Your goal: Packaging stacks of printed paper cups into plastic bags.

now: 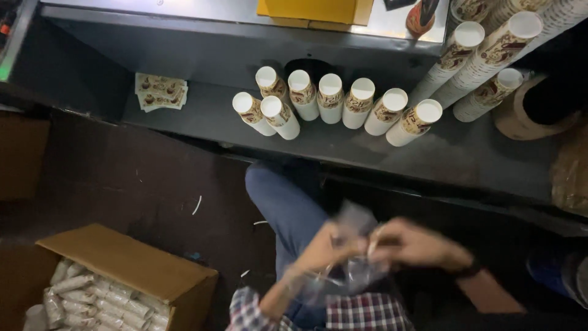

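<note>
From the head camera, both hands meet over the lap. The left hand (318,248) and right hand (410,245) pinch a crumpled clear plastic bag (352,270), fingers clenched on its film. It looks empty so far. Short stacks of white printed paper cups (334,101) wait on the grey metal desk (202,116), well apart; wrapped stacks fill a brown cardboard box (135,270).

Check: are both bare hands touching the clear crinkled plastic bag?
Touching. Head view, though blurred: left hand and right hand both grip the clear plastic bag bunched between them.
</note>
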